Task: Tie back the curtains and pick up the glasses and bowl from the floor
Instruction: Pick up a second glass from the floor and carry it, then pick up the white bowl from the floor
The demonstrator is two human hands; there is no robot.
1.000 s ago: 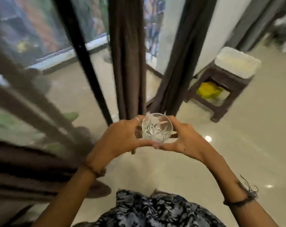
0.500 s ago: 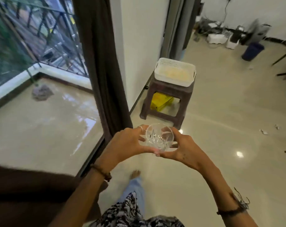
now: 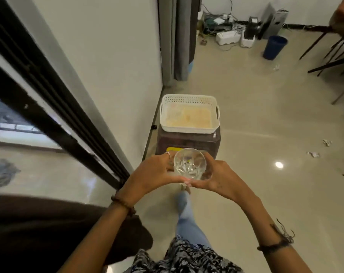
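Head view: both hands cup a clear cut-crystal glass.

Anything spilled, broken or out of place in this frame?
Small crumpled scraps lie loose on the floor at right. The glass, held in the left hand and right hand, looks intact and empty.

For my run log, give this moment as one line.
left hand: holds glass | right hand: holds glass | ahead: white basket on stool

No legible text, labels, brands or nos. anywhere in view.
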